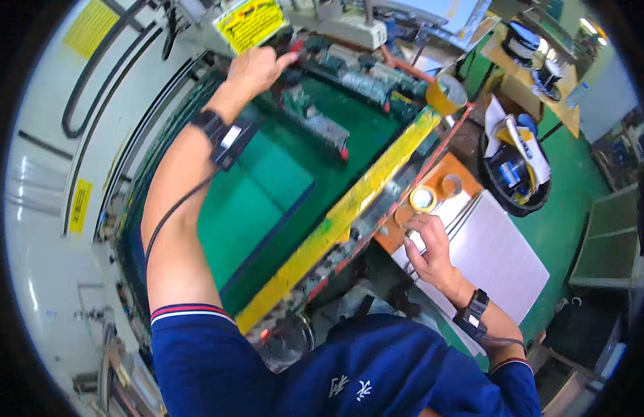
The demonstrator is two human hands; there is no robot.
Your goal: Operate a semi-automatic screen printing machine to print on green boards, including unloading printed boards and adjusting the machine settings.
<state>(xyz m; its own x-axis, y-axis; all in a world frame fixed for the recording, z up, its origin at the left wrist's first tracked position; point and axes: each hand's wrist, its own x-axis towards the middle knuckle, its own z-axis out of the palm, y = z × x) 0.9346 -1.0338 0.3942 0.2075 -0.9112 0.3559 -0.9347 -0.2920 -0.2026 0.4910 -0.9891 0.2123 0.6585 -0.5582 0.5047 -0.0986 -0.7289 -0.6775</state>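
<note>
My left hand (256, 71) reaches to the far end of a machine with a green bed (367, 128). Its fingers are curled, and its thumb points at a red knob (296, 46); what the fingers grip is hidden. A metal clamp arm (322, 128) with a red tip lies just to its right. Over at the orange-brown board (449, 168), my right hand (433, 254) is closed, thumb near fingertips, around something too small to make out. A roll of yellow tape (423, 199) sits just beyond those fingers. White sheets (502, 254) lie under and beside this hand.
A yellow bar (336, 226) crosses diagonally between my arms. A larger tape roll (447, 94) rests at its far end. To the right stands a black bin (520, 205) full of litter. A white machine panel (40, 208) rises at left.
</note>
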